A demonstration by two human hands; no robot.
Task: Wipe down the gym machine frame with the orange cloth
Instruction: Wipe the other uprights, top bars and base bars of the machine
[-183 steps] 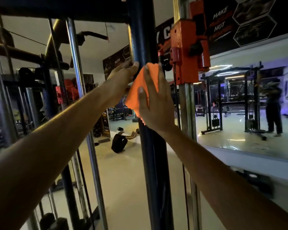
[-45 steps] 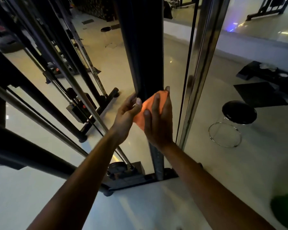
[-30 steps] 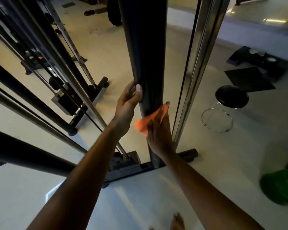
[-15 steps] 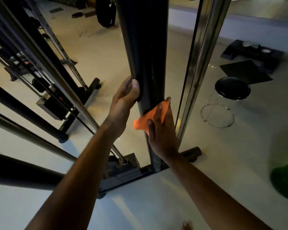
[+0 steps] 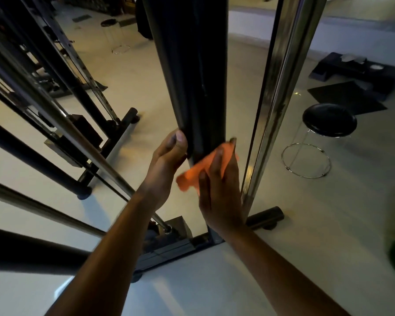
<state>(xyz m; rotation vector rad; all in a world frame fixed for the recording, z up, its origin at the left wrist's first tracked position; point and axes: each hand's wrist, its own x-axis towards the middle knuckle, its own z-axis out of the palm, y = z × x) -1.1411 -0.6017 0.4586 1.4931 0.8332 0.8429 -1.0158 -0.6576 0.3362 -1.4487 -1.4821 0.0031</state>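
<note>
Right hand flat, pressing orange cloth on black upright (low down), left hand grip clamped round upright

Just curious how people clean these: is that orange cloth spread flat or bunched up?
Bunched up. The orange cloth shows creased folds sticking out beside the right hand, which presses it against the black post.

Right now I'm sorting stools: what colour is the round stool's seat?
Black, on a chrome wire base; the stool shows clearly in the head view.
</note>
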